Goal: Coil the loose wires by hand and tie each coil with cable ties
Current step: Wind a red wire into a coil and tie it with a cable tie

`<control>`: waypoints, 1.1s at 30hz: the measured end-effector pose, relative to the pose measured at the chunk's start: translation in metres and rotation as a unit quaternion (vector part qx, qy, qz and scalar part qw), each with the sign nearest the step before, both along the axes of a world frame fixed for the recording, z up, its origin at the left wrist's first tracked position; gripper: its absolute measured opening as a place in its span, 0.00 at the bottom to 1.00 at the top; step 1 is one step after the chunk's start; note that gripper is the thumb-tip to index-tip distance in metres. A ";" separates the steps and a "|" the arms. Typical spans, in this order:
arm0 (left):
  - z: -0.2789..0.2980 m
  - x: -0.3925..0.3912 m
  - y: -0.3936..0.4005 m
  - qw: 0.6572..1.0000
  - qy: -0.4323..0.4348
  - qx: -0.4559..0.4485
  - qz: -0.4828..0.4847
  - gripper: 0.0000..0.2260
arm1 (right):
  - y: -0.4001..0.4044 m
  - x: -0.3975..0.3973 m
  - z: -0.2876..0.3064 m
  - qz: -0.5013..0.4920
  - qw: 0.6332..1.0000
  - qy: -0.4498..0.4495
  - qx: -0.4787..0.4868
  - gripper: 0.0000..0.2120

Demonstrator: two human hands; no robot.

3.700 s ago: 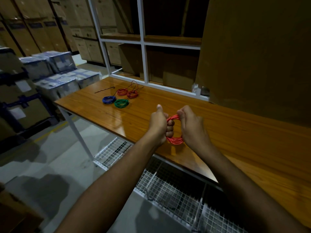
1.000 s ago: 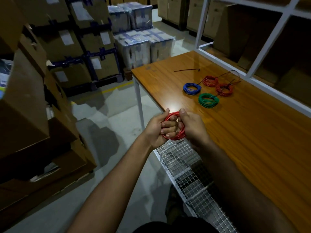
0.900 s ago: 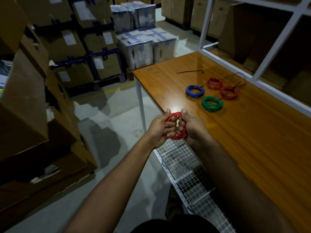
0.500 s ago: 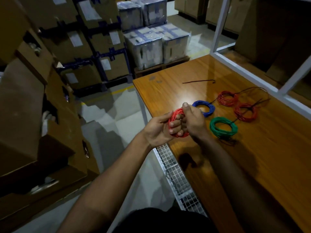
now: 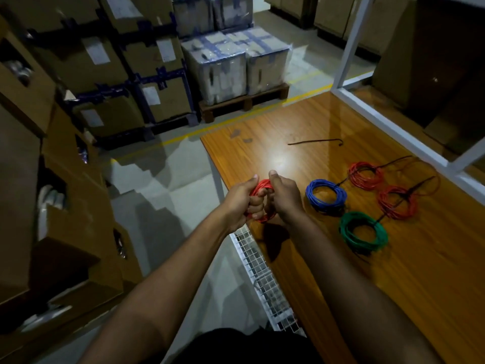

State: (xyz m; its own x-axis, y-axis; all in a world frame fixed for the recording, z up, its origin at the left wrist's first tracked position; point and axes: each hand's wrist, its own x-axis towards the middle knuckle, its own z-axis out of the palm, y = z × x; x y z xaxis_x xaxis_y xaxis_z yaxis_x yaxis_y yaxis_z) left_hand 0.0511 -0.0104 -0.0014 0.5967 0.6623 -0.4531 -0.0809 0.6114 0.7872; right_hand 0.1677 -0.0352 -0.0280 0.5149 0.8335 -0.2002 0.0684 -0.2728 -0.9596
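A red wire coil (image 5: 263, 185) is held above the near left edge of the wooden table (image 5: 288, 258). My left hand (image 5: 240, 203) grips its left side and my right hand (image 5: 284, 197) grips its right side, fingers curled through the loop. To the right on the table lie a blue coil (image 5: 326, 197), a green coil (image 5: 363, 231) and two red coils (image 5: 366, 175) (image 5: 397, 202) with dark ties sticking out. A loose black cable tie (image 5: 315, 142) lies farther back.
A white shelf frame (image 5: 393, 122) borders the table's far side. A wire-mesh tray (image 5: 262, 279) hangs under the table's near edge. Stacked cardboard boxes (image 5: 65, 179) stand on the left, and wrapped boxes on a pallet (image 5: 233, 61) stand behind the table's end.
I have walked along the table, so the coils now lie just right of my hands. Both hands keep hold of the red coil throughout.
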 end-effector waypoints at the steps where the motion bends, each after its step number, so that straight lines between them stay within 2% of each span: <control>1: 0.000 0.000 0.006 1.000 -0.001 -0.011 0.012 0.23 | 0.007 -0.003 0.001 -0.007 1.000 -0.007 0.000 0.23; 4: 0.005 0.003 0.028 0.998 -0.020 -0.042 0.050 0.23 | 0.032 0.004 0.006 0.007 0.998 -0.062 0.002 0.23; 6: 0.011 0.005 0.042 0.996 -0.035 -0.052 0.070 0.22 | 0.051 0.024 0.008 0.033 0.981 -0.188 0.026 0.20; 8: 0.015 0.005 0.054 0.994 -0.044 -0.059 0.085 0.22 | 0.074 0.051 0.002 0.039 0.932 -0.359 0.003 0.15; 10: 0.015 0.001 0.063 0.993 -0.043 -0.062 0.095 0.21 | 0.097 0.077 -0.012 0.064 0.877 -0.465 -0.101 0.24; 12: 0.012 -0.002 0.070 0.991 -0.042 -0.062 0.108 0.21 | 0.111 0.091 -0.024 0.104 0.857 -0.468 -0.190 0.33; 15: 0.008 -0.006 0.075 0.991 -0.033 -0.042 0.125 0.21 | 0.113 0.091 -0.037 0.167 0.828 -0.472 -0.253 0.36; 22: 0.004 -0.019 0.077 0.989 -0.020 -0.010 0.144 0.21 | 0.062 0.033 -0.049 0.197 0.799 -0.537 -0.187 0.32; 27: 0.009 -0.038 0.071 0.988 -0.022 -0.019 0.149 0.23 | 0.019 0.001 -0.043 0.241 0.796 -0.538 -0.133 0.31; 29: 0.010 -0.046 0.067 0.988 -0.025 -0.021 0.152 0.22 | 0.008 -0.003 -0.035 0.216 0.811 -0.539 -0.069 0.31; 32: 0.009 -0.056 0.061 0.984 -0.040 -0.015 0.173 0.19 | 0.024 0.018 -0.012 0.095 0.890 -0.445 0.019 0.21; 33: 0.009 -0.060 0.058 0.982 -0.047 -0.012 0.183 0.18 | 0.036 0.030 -0.005 0.053 0.903 -0.426 0.017 0.19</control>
State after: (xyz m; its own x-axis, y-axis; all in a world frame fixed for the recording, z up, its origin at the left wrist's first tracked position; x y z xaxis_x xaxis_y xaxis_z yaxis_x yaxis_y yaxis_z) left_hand -0.0086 0.0481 0.0080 0.3608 0.8300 -0.4252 -0.3703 0.5460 0.7515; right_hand 0.1977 0.0012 -0.0327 0.3869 0.8854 0.2575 0.8102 -0.1931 -0.5534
